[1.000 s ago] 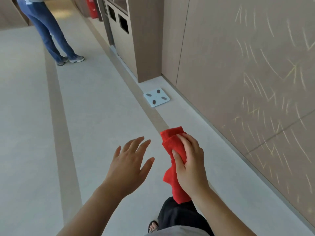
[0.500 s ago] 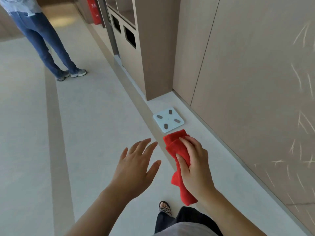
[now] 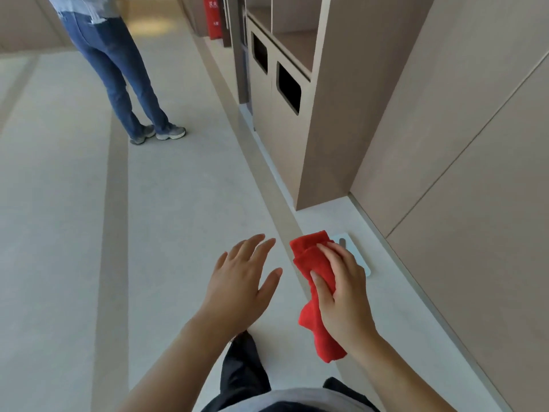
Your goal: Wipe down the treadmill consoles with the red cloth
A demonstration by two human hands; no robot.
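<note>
Walker grips red cloth [image 3: 309, 257] bunched in right hand [image 3: 344, 295], left hand [image 3: 237, 283] open and empty; best to hold it firm and skirt the scale [image 3: 348, 239] on the floor [image 3: 178, 203].

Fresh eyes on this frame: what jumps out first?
The red cloth, gripped in the right hand at lower centre, pops against the pale floor. The left hand hovers open beside it, holding nothing. At upper left a person in blue jeans stands near a cabinet with two dark openings.
</note>
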